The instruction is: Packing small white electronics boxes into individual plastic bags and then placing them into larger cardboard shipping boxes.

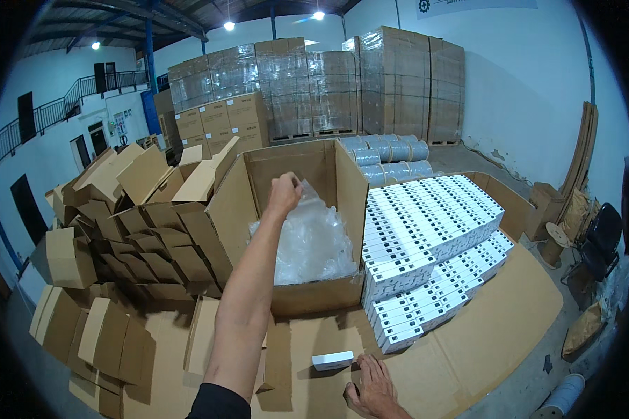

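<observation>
- Left hand (284, 193) raised over the large open carton (297, 230), fingers closed and pinching the top edge of the clear plastic liner bag (313, 241) near the carton's back wall.
- Liner bag crumpled inside the carton, bunched toward the right and rear, filling most of the visible interior; bottom of the carton hidden under it.
- Right hand (374, 387) low at the near edge, palm down, fingers spread flat on the cardboard sheet (482, 335), holding nothing.
- Single small white box (333, 360) lying flat on the cardboard just beside that right hand, to its left, seemingly not quite touching it.
- Stacked rows of identical small white boxes (433, 230) directly right of the carton, in several tiers, the nearest tier stepping down toward the lone box.
- Heap of empty folded cartons (133, 230) to the left; wrapped pallets of cartons (342, 84) and wrapped rolls (391, 157) along the far wall.
- Step in hand, as judged: opening and seating the liner inside the carton, ahead of any boxes going in.
- Next move, as judged: liner to be drawn up and spread against the carton walls so the mouth stays open; both hands likely needed, with the pinch kept gentle to avoid tearing thin film.
</observation>
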